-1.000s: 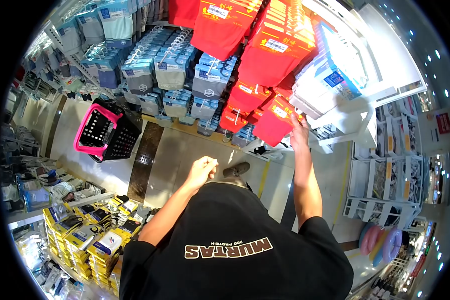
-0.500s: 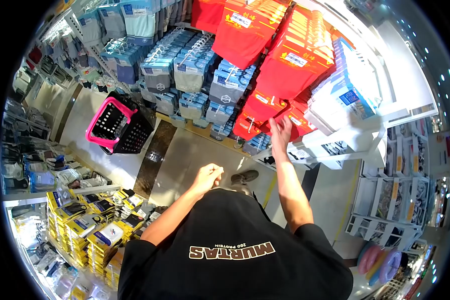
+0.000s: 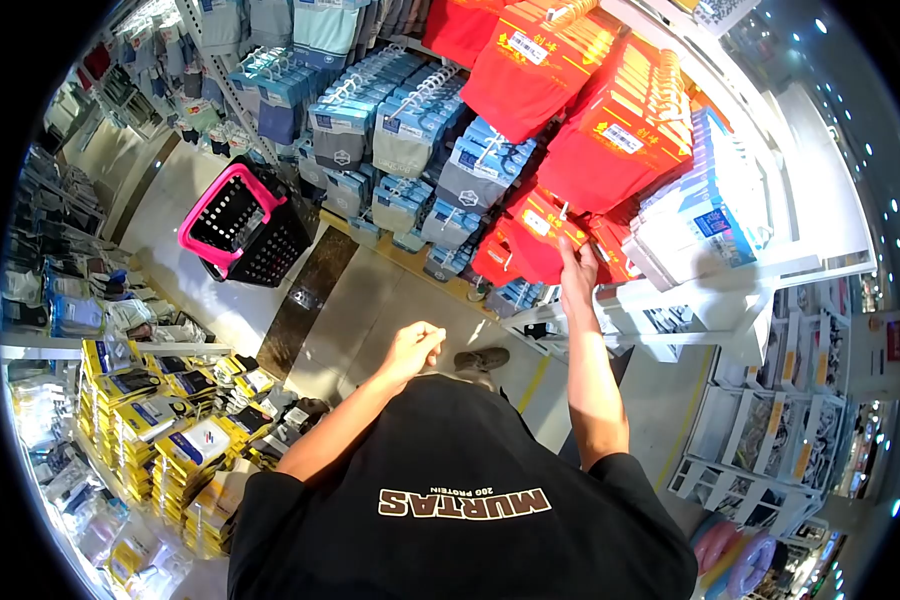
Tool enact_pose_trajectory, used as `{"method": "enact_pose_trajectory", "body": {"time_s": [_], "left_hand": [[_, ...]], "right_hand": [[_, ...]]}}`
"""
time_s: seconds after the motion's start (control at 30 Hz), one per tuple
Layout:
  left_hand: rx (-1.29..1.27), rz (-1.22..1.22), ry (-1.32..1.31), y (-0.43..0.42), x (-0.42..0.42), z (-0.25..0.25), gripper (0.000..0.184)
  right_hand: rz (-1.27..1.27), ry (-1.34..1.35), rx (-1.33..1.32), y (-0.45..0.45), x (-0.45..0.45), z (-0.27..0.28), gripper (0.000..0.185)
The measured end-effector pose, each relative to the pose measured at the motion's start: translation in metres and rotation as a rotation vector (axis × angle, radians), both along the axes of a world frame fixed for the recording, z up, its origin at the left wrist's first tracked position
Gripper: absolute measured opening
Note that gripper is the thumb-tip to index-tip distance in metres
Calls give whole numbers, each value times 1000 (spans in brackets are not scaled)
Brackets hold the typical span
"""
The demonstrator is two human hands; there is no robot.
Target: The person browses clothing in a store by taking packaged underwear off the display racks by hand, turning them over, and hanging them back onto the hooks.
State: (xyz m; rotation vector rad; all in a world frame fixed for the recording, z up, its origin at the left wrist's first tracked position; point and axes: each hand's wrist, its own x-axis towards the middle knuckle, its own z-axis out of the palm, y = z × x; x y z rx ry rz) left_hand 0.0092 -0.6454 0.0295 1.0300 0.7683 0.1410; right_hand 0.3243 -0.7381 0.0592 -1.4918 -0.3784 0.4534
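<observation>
On a lower hook of the rack, my right hand (image 3: 578, 275) closes on the edge of a red garment pack (image 3: 542, 250) with a printed card top and a white label. The thumb lies against the card, while the pack hides part of the fingers. Larger red garment packs (image 3: 615, 140) hang just above that hand. My left hand (image 3: 417, 350) hovers in front of my body with its fingers curled in, and nothing shows in it.
Blue-carded grey garment packs (image 3: 410, 130) hang left of the red ones. A black basket with a pink rim (image 3: 232, 220) stands on the floor. Yellow packs (image 3: 195, 445) fill a shelf at lower left. A white shelf edge (image 3: 730, 285) juts out at right.
My right hand has reached up to a lower red pack and closed on its edge; that pack has tilted forward. My left hand stays curled. The view has shifted slightly.
</observation>
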Motion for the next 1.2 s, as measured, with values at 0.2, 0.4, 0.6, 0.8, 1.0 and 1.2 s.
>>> {"method": "enact_pose_trajectory", "body": {"time_s": [0.2, 0.4, 0.6, 0.8, 1.0, 1.2], "left_hand": [[15, -134, -60, 2, 14, 3, 29], [507, -323, -316, -11, 47, 40, 57], [336, -112, -300, -18, 55, 45, 24], [288, 35, -157, -12, 61, 62, 28], [-9, 229, -284, -8, 60, 48, 34], [-130, 114, -228, 5, 46, 46, 28]], "right_hand": [[-86, 236, 140, -47, -31, 40, 40], [41, 520, 402, -55, -80, 46, 49], [-60, 227, 216, -48, -112, 33, 46], [293, 29, -170, -48, -146, 37, 30], [556, -269, -276, -38, -158, 45, 83], [631, -124, -278, -37, -157, 38, 71]]}}
